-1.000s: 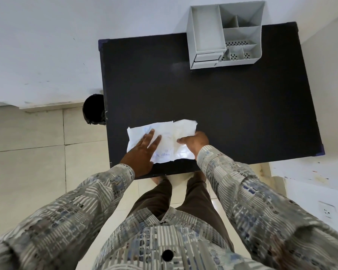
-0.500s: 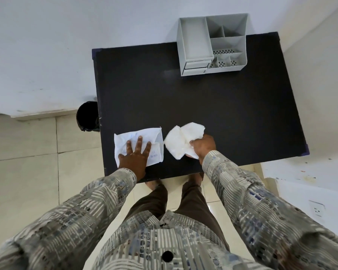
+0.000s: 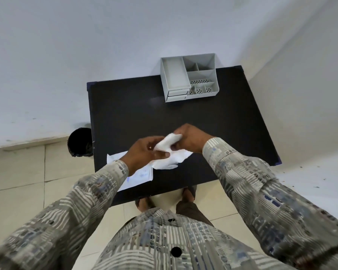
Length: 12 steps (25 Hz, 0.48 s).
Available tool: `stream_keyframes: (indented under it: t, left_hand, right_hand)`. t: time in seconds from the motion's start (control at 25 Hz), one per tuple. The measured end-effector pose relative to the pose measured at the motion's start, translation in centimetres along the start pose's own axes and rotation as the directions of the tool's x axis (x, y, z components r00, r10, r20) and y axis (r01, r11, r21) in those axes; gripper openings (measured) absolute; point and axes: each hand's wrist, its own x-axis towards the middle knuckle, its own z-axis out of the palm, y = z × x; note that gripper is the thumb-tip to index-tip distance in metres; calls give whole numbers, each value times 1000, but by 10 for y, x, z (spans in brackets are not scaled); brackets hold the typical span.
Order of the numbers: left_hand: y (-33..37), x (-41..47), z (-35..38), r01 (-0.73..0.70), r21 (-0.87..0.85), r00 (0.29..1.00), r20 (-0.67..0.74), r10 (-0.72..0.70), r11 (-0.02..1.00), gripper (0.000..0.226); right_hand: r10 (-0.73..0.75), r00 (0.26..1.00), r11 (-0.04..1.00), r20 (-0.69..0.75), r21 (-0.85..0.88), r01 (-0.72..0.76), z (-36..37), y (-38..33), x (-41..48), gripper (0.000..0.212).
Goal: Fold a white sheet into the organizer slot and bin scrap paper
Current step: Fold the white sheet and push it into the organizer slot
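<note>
Both my hands hold one white sheet (image 3: 167,152) above the near part of the black table (image 3: 183,117). My left hand (image 3: 144,151) pinches its left side and my right hand (image 3: 189,140) grips its upper end, which is folded or bunched; the lower part hangs loose. A second paper with blue writing (image 3: 139,176) lies flat on the table at the near left edge, partly hidden under my left forearm. The grey organizer (image 3: 189,78) stands at the table's far edge, its slots showing nothing inside. A black bin (image 3: 80,142) stands on the floor, left of the table.
A white wall runs behind the table and another closes in on the right. Beige floor tiles lie to the left and below. My feet stand at the table's near edge.
My left hand has left the written paper on the table and joined my right hand on the white sheet. The sheet has been lifted and bunched between both hands.
</note>
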Motion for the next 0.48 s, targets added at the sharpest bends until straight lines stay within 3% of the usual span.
stream_keyframes:
  t: [0.04, 0.12, 0.2, 0.24, 0.32, 0.36, 0.4, 0.48]
  left_hand:
    - [5, 2, 6, -17, -64, 1000, -10, 17, 998, 41]
    - [14, 0, 14, -32, -285, 995, -95, 5, 958, 34]
    - [31, 1, 16, -32, -516, 990, -136, -44, 856, 32]
    - [41, 3, 16, -24, -609, 990, -126, -66, 793, 31]
    - [58, 7, 16, 11, -729, 989, -92, -114, 684, 32]
    - [66, 10, 17, 14, -764, 987, -94, -132, 645, 34]
    - [74, 12, 21, 1, -784, 984, -111, -141, 621, 38]
    - [91, 16, 35, -30, -765, 976, -160, -145, 644, 42]
  right_hand:
    - [-37, 999, 999, -18, -20, 36, -8, -12, -1, 7]
    - [-70, 971, 995, -228, 48, 82, -21, -25, -11, 19]
    - [31, 887, 935, -462, 327, 138, -34, -23, -24, 46]
    - [105, 870, 827, -482, 528, 193, -38, -18, -30, 53]
    - [172, 918, 533, -358, 817, 218, -42, 2, -41, 66]
    - [146, 952, 468, -269, 867, 173, -42, 13, -47, 76]
    - [89, 979, 477, -181, 871, 118, -42, 22, -53, 84]
    - [-37, 999, 589, -32, 807, 47, -44, 31, -64, 91]
